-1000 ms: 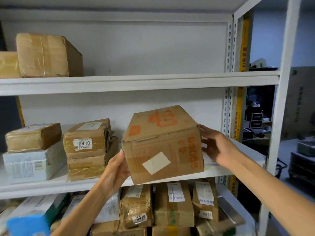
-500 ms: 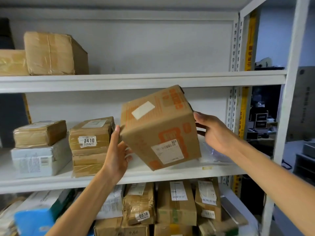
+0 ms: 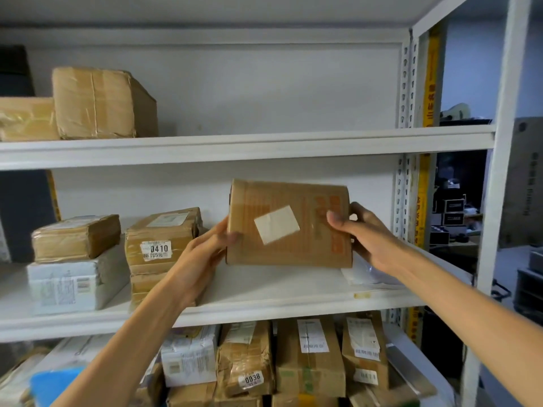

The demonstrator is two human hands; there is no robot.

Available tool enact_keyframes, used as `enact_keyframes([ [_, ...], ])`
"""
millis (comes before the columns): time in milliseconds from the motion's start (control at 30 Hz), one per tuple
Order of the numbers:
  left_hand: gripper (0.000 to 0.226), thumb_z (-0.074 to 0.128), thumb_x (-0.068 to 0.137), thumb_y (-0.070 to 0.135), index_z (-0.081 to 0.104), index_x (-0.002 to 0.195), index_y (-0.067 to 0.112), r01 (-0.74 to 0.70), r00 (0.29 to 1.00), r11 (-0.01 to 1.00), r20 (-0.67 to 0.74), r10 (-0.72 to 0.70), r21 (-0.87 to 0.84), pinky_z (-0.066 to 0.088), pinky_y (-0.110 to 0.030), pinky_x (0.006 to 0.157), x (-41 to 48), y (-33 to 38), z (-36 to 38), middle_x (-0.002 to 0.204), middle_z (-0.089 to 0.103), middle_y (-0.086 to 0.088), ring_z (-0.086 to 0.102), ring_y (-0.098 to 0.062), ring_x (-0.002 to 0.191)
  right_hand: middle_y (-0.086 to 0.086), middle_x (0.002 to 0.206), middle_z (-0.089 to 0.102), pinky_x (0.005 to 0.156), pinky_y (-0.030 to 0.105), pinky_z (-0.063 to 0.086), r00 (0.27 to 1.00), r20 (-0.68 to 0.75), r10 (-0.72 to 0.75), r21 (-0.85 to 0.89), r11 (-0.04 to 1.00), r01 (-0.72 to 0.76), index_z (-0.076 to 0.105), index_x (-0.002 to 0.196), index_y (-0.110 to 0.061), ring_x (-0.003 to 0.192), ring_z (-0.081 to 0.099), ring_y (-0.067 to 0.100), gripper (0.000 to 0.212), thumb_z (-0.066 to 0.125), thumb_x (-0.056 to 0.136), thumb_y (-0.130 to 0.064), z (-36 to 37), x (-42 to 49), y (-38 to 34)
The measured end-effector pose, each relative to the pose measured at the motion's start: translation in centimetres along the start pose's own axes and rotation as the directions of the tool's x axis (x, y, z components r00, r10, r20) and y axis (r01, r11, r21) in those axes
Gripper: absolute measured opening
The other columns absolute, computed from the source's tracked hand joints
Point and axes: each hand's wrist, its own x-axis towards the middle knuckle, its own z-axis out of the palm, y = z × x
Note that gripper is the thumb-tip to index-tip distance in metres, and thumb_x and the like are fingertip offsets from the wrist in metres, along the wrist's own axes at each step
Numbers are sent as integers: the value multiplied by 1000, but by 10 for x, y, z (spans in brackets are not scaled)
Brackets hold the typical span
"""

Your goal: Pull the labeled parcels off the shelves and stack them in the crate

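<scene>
A brown cardboard parcel (image 3: 289, 223) with orange print and a blank white sticker is held over the middle shelf (image 3: 235, 314), its sticker face toward me. My left hand (image 3: 210, 249) grips its left edge with the thumb on the front. My right hand (image 3: 360, 230) grips its right edge, fingers curled round the side. Left of it stands a stacked taped parcel labelled 0410 (image 3: 160, 239). On the shelf below lie several labelled parcels, one marked 0038 (image 3: 249, 365).
Two taped boxes (image 3: 97, 104) sit on the top shelf at left. A brown parcel on a white box (image 3: 70, 284) stands at the middle shelf's left end. A blue container (image 3: 53, 383) shows at bottom left. The white upright post (image 3: 496, 201) bounds the rack on the right.
Both hands have turned the parcel over: the barcode label face has gone out of sight and the blank white sticker face now fronts me. The parcel sits squarer and lower, close above the shelf.
</scene>
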Motion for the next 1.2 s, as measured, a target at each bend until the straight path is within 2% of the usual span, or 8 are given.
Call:
enact_keyframes([
  [100, 92, 81, 47, 9, 54, 135, 16, -27, 997, 998, 75, 31, -48, 55, -25, 83, -1, -3, -10, 126, 66, -4, 62, -17, 117, 12, 106, 72, 86, 38, 55, 999, 37, -25, 39, 999, 23, 54, 117, -11, 105, 67, 28, 76, 85, 48, -8, -1, 1, 16],
  [267, 81, 64, 57, -20, 57, 131, 15, -53, 999, 998, -8, 53, 21, 59, -38, 83, -4, -18, -14, 121, 69, -2, 64, -23, 112, 4, 109, 71, 89, 37, 55, 995, 85, -56, -72, 995, 62, 62, 114, -20, 109, 64, 20, 72, 86, 48, -5, 7, 11, 32],
  [467, 70, 74, 72, 1, 53, 136, 19, -40, 995, 994, -83, 48, 98, 57, -39, 86, 2, -51, -18, 122, 68, -1, 66, -18, 109, 4, 120, 66, 100, 43, 49, 999, -5, 35, -102, 994, -36, 59, 120, -13, 120, 55, 20, 84, 89, 42, -17, 19, 24, 71],
  [600, 69, 79, 65, 14, 58, 131, 16, -8, 979, 988, -200, 39, 154, 59, -28, 71, 16, -71, -21, 104, 74, 1, 70, -15, 96, -3, 110, 66, 64, 15, 53, 999, -33, 13, -142, 990, -17, 61, 114, -13, 106, 59, 10, 64, 88, 57, -1, 29, 33, 90],
  [733, 68, 83, 65, 9, 59, 128, 23, -2, 958, 979, -280, 61, 205, 59, -28, 73, 39, -88, -28, 102, 74, 4, 70, -9, 93, -8, 97, 64, 56, 8, 47, 998, -58, 3, -205, 979, -14, 61, 102, -15, 88, 55, -4, 49, 84, 63, 5, 31, 54, 102],
  [933, 79, 84, 65, 2, 54, 135, 22, 28, 937, 948, -340, 86, 316, 59, -26, 78, 49, -123, -32, 91, 74, 17, 69, 1, 89, 4, 124, 64, 97, 36, 50, 992, -125, 14, -442, 894, -68, 60, 124, -9, 119, 56, 20, 73, 91, 58, -13, 27, 68, 135],
  [1067, 85, 84, 62, 13, 49, 139, 26, 19, 938, 940, -332, 101, 341, 57, -37, 89, 50, -127, -34, 109, 71, 9, 66, -5, 102, 1, 120, 67, 98, 45, 51, 992, -122, 9, -432, 900, -61, 63, 117, -14, 116, 59, 20, 65, 91, 59, -18, 26, 76, 145],
  [1200, 85, 82, 62, 16, 48, 140, 27, 28, 936, 935, -337, 100, 354, 58, -29, 84, 50, -130, -32, 97, 70, 23, 64, 10, 93, 0, 107, 69, 90, 39, 55, 988, -155, -4, -363, 930, -53, 63, 100, -18, 106, 66, 20, 35, 82, 72, -8, 33, 70, 156],
])
